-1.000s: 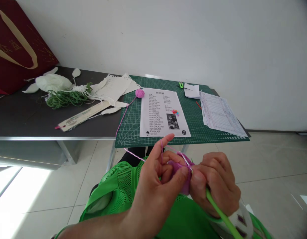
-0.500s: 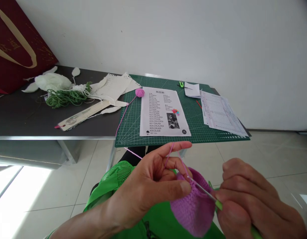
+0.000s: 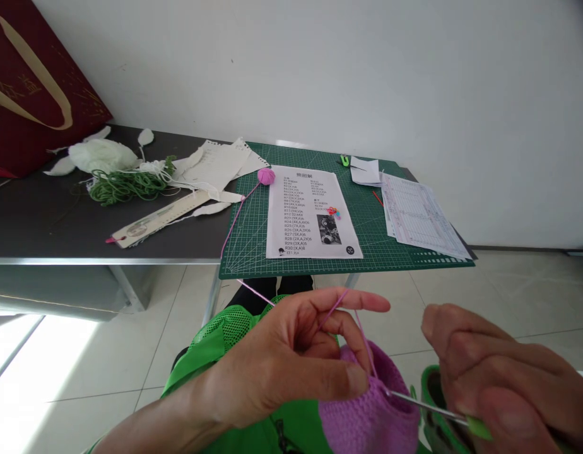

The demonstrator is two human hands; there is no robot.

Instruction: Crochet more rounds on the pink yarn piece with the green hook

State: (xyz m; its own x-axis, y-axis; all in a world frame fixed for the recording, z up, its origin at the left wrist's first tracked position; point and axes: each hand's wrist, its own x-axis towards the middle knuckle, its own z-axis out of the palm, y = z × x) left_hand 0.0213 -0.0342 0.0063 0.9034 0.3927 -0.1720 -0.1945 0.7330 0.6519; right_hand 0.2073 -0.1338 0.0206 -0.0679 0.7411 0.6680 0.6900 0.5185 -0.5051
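Note:
My left hand pinches the rim of a purple crochet piece, a cup shape with its opening turned to the upper right. Its index finger points to the right with the pink-purple yarn looped over it and running down to the stitches. My right hand is closed around a crochet hook with a metal shaft and green grip. The hook's tip meets the rim of the piece near my left thumb. A pink-purple yarn ball lies on the mat, its strand trailing over the front edge.
On a green cutting mat lie a printed pattern sheet, stitch markers, grid papers and small green scissors. White yarn, green yarn and a ruler lie left, near a red bag.
Both hands have moved slightly lower and to the right with the crochet piece. The hook has drawn back to the right, so more of its shaft shows outside the piece.

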